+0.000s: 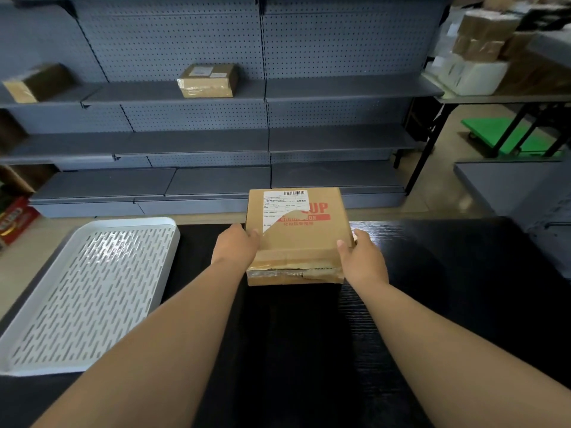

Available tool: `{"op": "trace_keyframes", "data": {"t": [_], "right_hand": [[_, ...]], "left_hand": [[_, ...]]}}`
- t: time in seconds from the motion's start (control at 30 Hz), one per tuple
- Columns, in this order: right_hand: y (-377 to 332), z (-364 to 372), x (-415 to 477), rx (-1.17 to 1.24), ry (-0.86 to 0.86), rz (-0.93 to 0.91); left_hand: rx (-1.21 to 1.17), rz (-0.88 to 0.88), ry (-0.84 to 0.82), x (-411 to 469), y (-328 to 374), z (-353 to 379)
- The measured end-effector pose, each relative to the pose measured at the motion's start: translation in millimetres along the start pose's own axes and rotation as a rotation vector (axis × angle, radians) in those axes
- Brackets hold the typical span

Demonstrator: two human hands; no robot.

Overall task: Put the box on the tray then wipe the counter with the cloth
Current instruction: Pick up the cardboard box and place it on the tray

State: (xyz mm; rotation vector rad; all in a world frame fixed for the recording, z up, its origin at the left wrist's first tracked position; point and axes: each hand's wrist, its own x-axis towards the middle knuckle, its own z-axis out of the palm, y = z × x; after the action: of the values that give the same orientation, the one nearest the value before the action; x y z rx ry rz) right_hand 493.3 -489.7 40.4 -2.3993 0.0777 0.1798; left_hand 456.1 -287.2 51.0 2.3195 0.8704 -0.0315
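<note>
Two bare hands frame one parcel in front of a long run of grey pegboard shelving [197, 94] that fills the background from ten to one o'clock and carries a couple of taped cartons. Below it the dark tabletop [432, 304] spreads across the lower half of the view. On its left side, at about eight o'clock from the parcel, lies the white slotted tray [89, 291], bare, its long axis running from near-left to far-right.

Next in size is the box [298, 236], a brown carton with a torn shipping label and red print, at the far middle of the tabletop; whether it rests there or is just lifted cannot be told. The left hand [236, 245] presses flat against its left side and the right hand [361, 259] against its right side, thumbs over the top edge, so the grip is a two-handed clamp with the carton between the palms.

Judging by the layout, the coming move is a carry toward eight o'clock, and the left hand lies nearer the tray. No cloth is visible.
</note>
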Motion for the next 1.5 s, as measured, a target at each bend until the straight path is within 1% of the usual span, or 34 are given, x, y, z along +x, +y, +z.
{"op": "trace_keyframes", "data": {"t": [0.13,0.23,0.37,0.5,0.63,0.8,0.9,1.0,1.13,1.3,1.4,1.5], "right_hand": [[0,5,11,0.067,-0.051,0.056],[-1,8,18,0.14,-0.052,0.095],[-4,13,20,0.306,-0.023,0.17],[-1,13,13,0.416,-0.007,0.189],[-3,8,6,0.499,-0.022,0.166],[-9,2,-5,0.617,-0.083,0.132],[-13,-3,-14,0.652,-0.104,0.069],[-19,-13,-26,0.647,-0.129,-0.009],[-24,-22,-38,0.62,-0.144,-0.085],[-34,-27,-51,0.651,-0.161,-0.141],[-44,-28,-56,0.716,-0.168,-0.143],[-55,-27,-60,0.78,-0.147,-0.139]], "left_hand": [[-0.083,-0.021,-0.043,10,7,1],[-0.155,-0.063,-0.059,14,13,-1],[-0.279,-0.122,-0.057,15,16,-2],[-0.309,-0.107,-0.011,7,15,-3],[-0.285,-0.101,0.038,-2,16,-14],[-0.135,-0.06,0.123,-13,18,-38],[-0.121,-0.039,0.159,-24,18,-53],[-0.13,-0.034,0.158,-39,15,-66],[-0.291,-0.07,0.084,-54,5,-79],[-0.525,-0.118,0.001,-65,-12,-91],[-0.643,-0.173,-0.012,-75,-19,-96],[-0.717,-0.166,0.014,-83,-27,-96]]}}
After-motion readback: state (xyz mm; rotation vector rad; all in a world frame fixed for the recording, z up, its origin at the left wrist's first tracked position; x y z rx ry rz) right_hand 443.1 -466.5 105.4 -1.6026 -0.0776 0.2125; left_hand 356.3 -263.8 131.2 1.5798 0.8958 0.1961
